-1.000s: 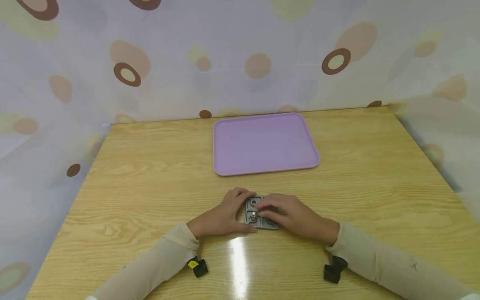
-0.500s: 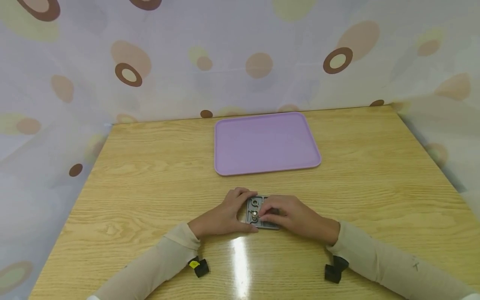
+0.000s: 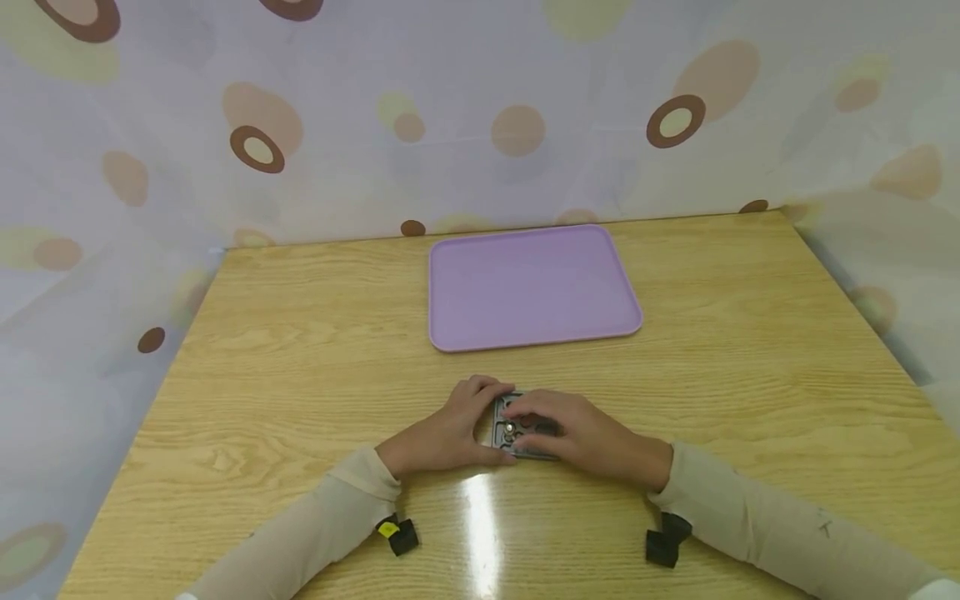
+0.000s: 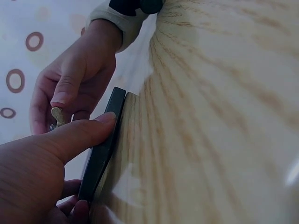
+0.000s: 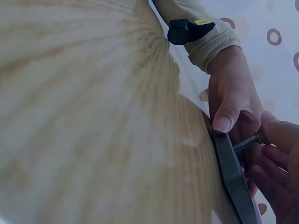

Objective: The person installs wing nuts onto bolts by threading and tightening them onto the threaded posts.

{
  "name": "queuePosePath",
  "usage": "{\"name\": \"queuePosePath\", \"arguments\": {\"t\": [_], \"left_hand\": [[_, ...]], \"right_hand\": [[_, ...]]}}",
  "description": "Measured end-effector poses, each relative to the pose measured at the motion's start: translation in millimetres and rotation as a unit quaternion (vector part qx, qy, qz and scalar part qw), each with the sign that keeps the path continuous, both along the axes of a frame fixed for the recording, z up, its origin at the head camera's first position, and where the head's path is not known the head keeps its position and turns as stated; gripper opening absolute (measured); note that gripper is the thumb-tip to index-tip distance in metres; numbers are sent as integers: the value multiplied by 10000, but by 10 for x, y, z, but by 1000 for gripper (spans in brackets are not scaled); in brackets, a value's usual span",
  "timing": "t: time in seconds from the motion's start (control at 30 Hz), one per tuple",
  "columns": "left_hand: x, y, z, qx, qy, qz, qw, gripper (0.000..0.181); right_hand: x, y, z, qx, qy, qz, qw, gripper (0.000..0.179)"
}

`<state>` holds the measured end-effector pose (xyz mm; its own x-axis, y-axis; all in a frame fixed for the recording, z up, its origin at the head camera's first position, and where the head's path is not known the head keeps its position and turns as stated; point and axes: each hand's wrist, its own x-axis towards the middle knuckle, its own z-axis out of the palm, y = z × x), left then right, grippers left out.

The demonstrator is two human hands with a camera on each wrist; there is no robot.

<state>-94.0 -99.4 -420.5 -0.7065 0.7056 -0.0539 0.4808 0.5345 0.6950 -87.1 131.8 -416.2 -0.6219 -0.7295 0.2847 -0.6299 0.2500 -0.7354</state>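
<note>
A small grey metal plate (image 3: 498, 437) with recesses and holes lies on the table near the front. My left hand (image 3: 450, 429) grips its left part, thumb on the near edge and fingers on the far edge. From the plate stands a brass-coloured wing screw (image 3: 510, 427); its threaded shank (image 5: 245, 143) shows in the right wrist view. My right hand (image 3: 581, 429) curls thumb and forefinger about the screw's head, one to each side. In the left wrist view, the thumb tip meets the winged head (image 4: 57, 114). The right hand covers the plate's right part.
A flat lilac tray (image 3: 532, 287) rests farther back on the wooden table (image 3: 300, 333). Spotted cloth (image 3: 450, 100) hangs behind the table and along both sides. Black camera mounts (image 3: 663, 542) sit under the cuffs.
My right thumb and forefinger have parted from a tight pinch at the wing screw's right and reached left around its head. The left hand and plate hold still.
</note>
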Motion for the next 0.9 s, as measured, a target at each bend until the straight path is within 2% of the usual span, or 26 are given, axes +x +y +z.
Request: {"name": "queuePosePath", "arguments": {"t": [0.23, 0.47, 0.63, 0.9], "left_hand": [[35, 12, -19, 62, -47, -33, 10000, 89], [-23, 33, 4, 11, 46, -11, 10000, 89], [-23, 27, -11, -27, 35, -11, 10000, 90], [-20, -5, -16, 60, 27, 27, 10000, 89]], "right_hand": [[25, 47, -13, 92, 32, -218, 9997, 31], [7, 90, 6, 80, 324, -577, 9978, 17], [-2, 89, -3, -91, 418, -430, 9982, 15], [-9, 41, -7, -329, 206, -178, 9991, 13]]}}
